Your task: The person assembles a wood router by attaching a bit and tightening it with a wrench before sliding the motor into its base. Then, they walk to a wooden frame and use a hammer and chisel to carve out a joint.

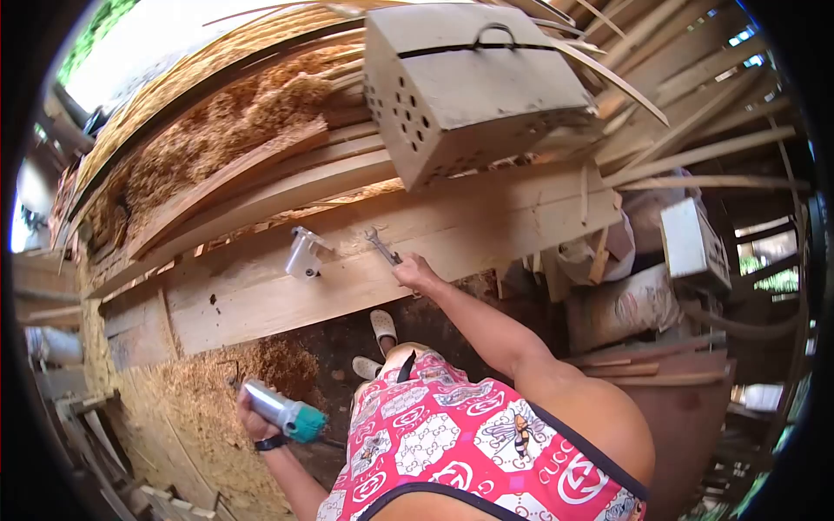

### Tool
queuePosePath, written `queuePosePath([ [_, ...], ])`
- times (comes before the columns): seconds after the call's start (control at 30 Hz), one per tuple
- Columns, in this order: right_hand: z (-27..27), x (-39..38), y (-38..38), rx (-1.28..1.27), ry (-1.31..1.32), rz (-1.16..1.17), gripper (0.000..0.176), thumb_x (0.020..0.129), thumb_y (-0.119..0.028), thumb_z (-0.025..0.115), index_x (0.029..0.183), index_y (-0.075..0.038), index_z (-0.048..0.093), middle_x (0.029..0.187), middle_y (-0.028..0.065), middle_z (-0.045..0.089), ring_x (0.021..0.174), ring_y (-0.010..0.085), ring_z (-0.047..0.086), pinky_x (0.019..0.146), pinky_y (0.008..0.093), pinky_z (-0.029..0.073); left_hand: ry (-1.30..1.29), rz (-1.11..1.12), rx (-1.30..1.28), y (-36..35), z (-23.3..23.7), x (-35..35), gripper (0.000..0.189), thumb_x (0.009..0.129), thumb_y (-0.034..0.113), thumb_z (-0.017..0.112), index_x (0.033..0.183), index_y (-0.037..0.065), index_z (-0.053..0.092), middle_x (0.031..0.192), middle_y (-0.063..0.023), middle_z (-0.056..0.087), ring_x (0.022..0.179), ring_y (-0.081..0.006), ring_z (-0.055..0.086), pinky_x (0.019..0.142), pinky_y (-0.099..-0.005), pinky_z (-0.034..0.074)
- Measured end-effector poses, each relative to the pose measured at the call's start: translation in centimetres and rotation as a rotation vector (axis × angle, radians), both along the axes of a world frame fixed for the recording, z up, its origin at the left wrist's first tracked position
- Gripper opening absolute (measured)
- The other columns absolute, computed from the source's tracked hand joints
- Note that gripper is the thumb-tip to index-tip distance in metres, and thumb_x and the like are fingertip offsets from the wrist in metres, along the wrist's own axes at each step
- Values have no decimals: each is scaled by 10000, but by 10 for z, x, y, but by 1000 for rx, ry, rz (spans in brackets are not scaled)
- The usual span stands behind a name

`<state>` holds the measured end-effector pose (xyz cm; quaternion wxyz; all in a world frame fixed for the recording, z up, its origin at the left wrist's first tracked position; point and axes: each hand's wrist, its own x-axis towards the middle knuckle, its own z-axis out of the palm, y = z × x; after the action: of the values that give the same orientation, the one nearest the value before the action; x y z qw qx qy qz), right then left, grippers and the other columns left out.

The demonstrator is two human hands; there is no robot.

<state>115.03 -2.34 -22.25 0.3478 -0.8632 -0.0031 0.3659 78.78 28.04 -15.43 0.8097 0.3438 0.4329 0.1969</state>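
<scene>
Far left, low: left hand (254, 418), grip wrapped round the trimmer motor (282, 410), a smooth silver cylinder with a teal cap, above loose, fluffy sawdust (200, 382). On the rough-sawn plank (486, 221) serving as counter stands a pale angular bracket (306, 253), apart from the motor. Just right of it the wrench (380, 245), flat steel, lies on the plank, not yet lifted. The right hand (415, 272) keeps a narrow grip on its near end. Beyond sits a dusty perforated metal box (469, 87). Judgement: early; nothing joined yet.
</scene>
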Motion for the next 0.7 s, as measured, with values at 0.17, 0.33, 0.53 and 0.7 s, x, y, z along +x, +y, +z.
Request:
queuePosePath([
  [0.17, -8, -29, -35, 331, -251, -73, 184, 817, -108, 551, 933, -25, 668, 820, 189, 706, 779, 324, 714, 758, 408, 569, -475, -115, -246, 5, 1, -20, 666, 876, 532, 703, 1293, 41, 535, 1097, -147, 641, 948, -276, 650, 814, -424, 574],
  [0.33, -23, -71, -54, 223, -232, -257, 216, 853, -201, 584, 969, -41, 673, 920, 215, 703, 910, 353, 694, 801, 442, 544, -495, -51, -446, -29, -67, -35, 656, 863, 454, 717, 1276, -4, 493, 1074, -156, 607, 929, -297, 625, 866, -455, 547],
  [0.53, -28, -73, -95, -207, -347, -196, 288, 838, -190, 555, 1037, -20, 673, 1030, 279, 687, 1021, 446, 659, 865, 498, 526, -631, -25, -463, -42, -64, -46, 668, 889, 501, 691, 1340, 48, 499, 1131, -156, 618, 1003, -301, 637, 971, -578, 494],
  [0.7, -42, -11, -121, -485, -496, -214, 424, 823, -148, 554, 1226, -26, 604, 1151, 296, 664, 1092, 463, 640, 944, 505, 518, -653, -96, -398, -41, -30, -56, 796, 868, 620, 677, 1430, 100, 458, 1142, -136, 660, 981, -327, 680, 990, -688, 453],
])
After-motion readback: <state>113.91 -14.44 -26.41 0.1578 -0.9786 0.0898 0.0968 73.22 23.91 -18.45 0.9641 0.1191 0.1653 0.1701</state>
